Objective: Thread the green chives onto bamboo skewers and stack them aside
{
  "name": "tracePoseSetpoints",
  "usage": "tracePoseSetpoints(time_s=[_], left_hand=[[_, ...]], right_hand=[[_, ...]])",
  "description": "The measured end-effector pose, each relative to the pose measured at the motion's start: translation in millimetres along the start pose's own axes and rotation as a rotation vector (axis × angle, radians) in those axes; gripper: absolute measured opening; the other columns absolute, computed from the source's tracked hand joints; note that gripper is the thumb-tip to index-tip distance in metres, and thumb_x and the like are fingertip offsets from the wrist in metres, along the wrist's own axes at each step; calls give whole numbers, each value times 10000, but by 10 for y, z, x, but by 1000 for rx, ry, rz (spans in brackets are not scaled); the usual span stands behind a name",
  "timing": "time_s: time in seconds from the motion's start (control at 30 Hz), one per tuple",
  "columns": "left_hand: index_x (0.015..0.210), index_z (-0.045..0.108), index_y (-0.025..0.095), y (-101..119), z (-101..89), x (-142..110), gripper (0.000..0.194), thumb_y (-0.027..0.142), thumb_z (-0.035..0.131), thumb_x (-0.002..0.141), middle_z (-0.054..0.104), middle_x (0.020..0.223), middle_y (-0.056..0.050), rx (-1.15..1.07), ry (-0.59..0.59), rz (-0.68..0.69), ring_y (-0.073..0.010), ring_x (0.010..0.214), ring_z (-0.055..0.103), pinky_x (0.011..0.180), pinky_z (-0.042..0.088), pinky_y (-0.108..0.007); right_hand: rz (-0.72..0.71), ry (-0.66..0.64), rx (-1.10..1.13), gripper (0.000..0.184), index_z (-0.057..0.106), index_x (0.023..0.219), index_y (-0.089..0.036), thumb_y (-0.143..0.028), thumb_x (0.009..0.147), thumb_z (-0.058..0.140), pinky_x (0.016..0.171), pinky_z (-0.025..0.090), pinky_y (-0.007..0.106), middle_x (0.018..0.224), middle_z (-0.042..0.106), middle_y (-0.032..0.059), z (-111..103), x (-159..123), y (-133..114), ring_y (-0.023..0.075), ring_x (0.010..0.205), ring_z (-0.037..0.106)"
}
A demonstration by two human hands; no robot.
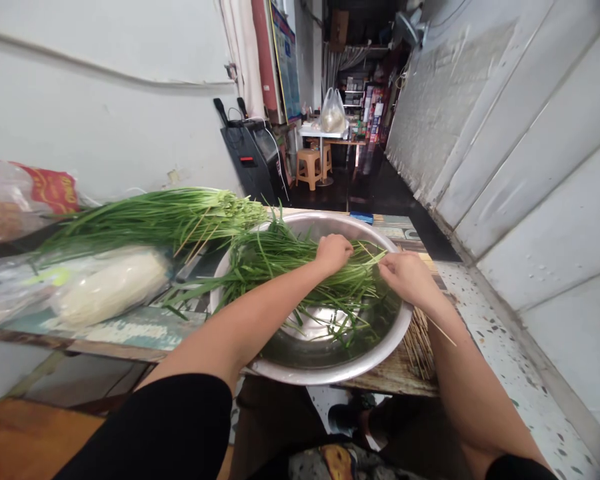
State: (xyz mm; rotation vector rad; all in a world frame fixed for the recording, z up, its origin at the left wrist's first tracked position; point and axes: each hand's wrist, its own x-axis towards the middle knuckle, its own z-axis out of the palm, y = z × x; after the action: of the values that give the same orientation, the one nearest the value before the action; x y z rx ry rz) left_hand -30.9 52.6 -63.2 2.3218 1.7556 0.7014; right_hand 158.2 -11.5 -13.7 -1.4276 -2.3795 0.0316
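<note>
A wide metal basin (325, 377) holds a loose heap of green garlic chives (280, 260), with cut bits on its bottom. My left hand (334, 253) is over the heap, fingers curled closed on some chives. At the basin's right rim, my right hand (405, 273) is closed in a pinch on a thin bamboo skewer (445, 335). The skewer's tail sticks out past my right wrist, and its front end lies by the pale chive stems. My fingers partly hide where stems and skewer meet. More bamboo skewers (417, 347) lie beside the basin, under my right forearm.
A large bunch of chives (155, 217) lies on the table's left, with a pale, plastic-wrapped bundle (115, 283) before it. A red-printed plastic bag (25, 200) is at far left. Beyond stand a black box-shaped device (257, 157), a stool (309, 167) and a small table (313, 132).
</note>
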Motion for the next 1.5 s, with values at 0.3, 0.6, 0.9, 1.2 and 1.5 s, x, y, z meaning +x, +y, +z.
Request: tracePoseSetpoints(time_s=[0.3, 0.6, 0.9, 1.2, 1.5], left_hand=[[890, 737, 120, 19, -96, 109, 235, 192, 566, 746, 704, 739, -42, -537, 60, -181, -134, 684, 600, 717, 463, -238], [916, 713, 91, 66, -194, 101, 246, 82, 514, 772, 610, 613, -14, -690, -96, -276, -74, 545, 513, 579, 419, -196], [890, 711, 92, 85, -264, 97, 243, 49, 498, 782, 553, 550, 14, -741, -113, -277, -56, 507, 472, 589, 414, -194], [928, 715, 99, 104, -276, 79, 275, 29, 512, 756, 576, 565, 11, -737, -128, -293, -64, 529, 492, 627, 445, -209], [942, 719, 82, 96, -285, 70, 263, 42, 534, 759, 602, 579, -10, -752, -105, -307, -69, 548, 523, 645, 469, -216]], right_hand=[[12, 9, 27, 229, 630, 659, -175, -170, 801, 451, 663, 344, 242, 658, 656, 29, -3, -12, -15, 148, 647, 561], [24, 15, 8, 220, 617, 655, -175, -174, 806, 457, 625, 336, 242, 629, 634, 24, -9, -13, -31, 143, 608, 537], [34, 13, 24, 229, 611, 645, -177, -164, 810, 453, 622, 341, 241, 623, 632, 23, -18, -13, -36, 141, 606, 540], [34, 4, 41, 236, 616, 643, -175, -156, 806, 446, 628, 345, 252, 631, 639, 29, -26, -13, -39, 145, 604, 547], [37, -21, 2, 253, 598, 616, -171, -166, 810, 437, 601, 320, 245, 600, 620, 29, -50, -21, -54, 138, 580, 524]])
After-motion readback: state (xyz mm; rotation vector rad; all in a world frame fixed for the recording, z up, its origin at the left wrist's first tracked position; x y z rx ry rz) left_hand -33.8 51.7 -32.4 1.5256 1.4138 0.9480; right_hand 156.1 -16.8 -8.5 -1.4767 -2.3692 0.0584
